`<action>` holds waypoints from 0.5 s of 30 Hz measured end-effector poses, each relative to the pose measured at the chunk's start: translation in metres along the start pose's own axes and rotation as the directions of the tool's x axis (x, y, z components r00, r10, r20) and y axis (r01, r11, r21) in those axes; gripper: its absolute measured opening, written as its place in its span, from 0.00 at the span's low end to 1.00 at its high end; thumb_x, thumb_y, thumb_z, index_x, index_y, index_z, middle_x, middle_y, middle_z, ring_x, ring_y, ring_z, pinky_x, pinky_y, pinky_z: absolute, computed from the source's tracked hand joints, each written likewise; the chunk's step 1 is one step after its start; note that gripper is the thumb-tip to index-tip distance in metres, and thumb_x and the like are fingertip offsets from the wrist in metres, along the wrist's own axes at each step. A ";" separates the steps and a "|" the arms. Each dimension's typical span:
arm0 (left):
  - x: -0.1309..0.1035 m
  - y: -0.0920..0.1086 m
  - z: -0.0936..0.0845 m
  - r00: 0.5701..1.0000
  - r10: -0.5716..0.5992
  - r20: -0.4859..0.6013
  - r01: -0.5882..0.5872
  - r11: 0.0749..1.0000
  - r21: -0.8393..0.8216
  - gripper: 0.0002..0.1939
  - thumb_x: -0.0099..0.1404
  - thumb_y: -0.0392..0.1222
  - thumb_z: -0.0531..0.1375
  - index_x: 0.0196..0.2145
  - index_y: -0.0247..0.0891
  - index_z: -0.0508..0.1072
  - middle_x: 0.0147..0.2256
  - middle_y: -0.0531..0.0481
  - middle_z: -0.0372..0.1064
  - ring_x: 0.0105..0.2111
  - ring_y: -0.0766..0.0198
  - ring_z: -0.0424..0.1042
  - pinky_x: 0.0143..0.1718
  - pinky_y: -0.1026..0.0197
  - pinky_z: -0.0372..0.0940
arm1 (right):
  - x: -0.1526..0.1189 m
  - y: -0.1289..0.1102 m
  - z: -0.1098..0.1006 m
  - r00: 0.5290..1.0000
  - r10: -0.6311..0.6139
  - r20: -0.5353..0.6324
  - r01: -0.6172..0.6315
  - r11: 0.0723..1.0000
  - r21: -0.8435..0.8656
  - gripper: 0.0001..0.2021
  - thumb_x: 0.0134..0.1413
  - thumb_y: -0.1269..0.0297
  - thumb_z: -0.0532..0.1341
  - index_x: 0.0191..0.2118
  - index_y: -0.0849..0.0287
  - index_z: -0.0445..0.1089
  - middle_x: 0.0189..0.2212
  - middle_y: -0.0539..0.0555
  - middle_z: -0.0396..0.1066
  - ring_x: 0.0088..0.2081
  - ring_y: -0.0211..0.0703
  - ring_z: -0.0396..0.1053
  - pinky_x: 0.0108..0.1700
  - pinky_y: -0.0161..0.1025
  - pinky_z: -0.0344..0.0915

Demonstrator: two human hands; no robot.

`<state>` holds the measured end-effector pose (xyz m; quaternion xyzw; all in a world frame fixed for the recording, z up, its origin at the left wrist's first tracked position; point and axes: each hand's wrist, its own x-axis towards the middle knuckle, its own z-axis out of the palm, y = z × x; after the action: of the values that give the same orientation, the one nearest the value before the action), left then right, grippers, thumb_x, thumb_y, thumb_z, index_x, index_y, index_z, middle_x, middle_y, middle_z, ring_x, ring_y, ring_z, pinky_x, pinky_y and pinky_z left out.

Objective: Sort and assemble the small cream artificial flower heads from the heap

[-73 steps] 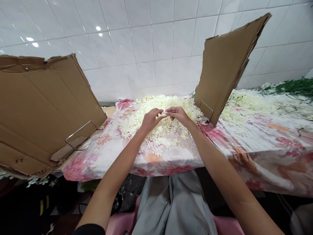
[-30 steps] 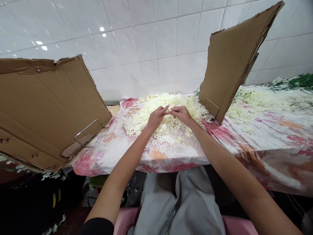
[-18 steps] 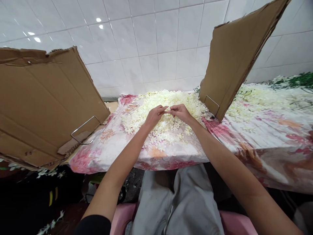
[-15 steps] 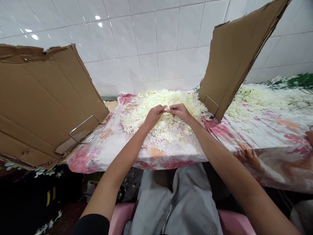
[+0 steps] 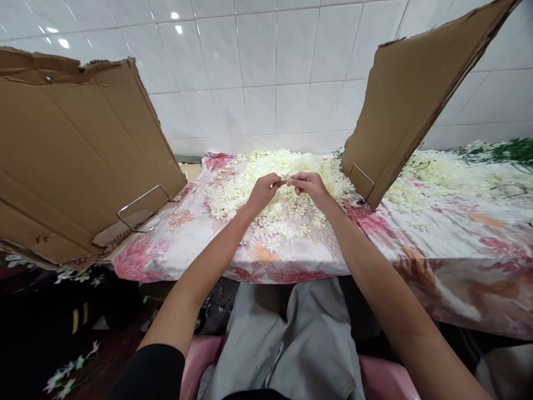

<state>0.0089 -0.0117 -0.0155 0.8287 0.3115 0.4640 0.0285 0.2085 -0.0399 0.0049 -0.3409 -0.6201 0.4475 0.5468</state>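
Over a heap of small white artificial flowers (image 5: 287, 214), my left hand (image 5: 264, 190) and my right hand (image 5: 310, 185) meet fingertip to fingertip. Both are closed in a pinch on a small white flower (image 5: 286, 179), mostly covered by the fingers and hard to separate from the pale blossoms behind. The other fingers of my right hand are curled beneath its pinch. Loose flowers lie around and below both hands on the floral tablecloth (image 5: 183, 250).
Upright cardboard panels with wire supports stand left (image 5: 83, 161) and right (image 5: 400, 105). Beyond the right panel lie more white flowers (image 5: 453, 180) and green stems (image 5: 506, 151). A tiled wall (image 5: 254, 61) rises behind the table. Flower sprigs (image 5: 69, 369) lie low at the left.
The view has shifted slightly. My hands stay together over the heap; the flower at their fingertips is less visible now, and the right fingers are a little straighter.
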 end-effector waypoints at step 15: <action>0.000 0.020 -0.007 0.995 0.062 -0.083 -0.037 0.960 0.279 0.18 0.75 0.51 0.60 0.58 0.44 0.73 0.54 0.40 0.68 0.56 0.53 0.68 0.45 0.57 0.72 | 0.005 0.007 0.000 0.998 -0.042 -0.049 0.037 0.994 -0.104 0.22 0.41 0.44 0.77 0.27 0.61 0.78 0.28 0.55 0.76 0.21 0.32 0.61 0.24 0.35 0.61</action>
<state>0.0130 -0.0293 -0.0045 0.8101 0.3536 0.4535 -0.1136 0.2069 -0.0333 0.0002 -0.3675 -0.6349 0.3953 0.5527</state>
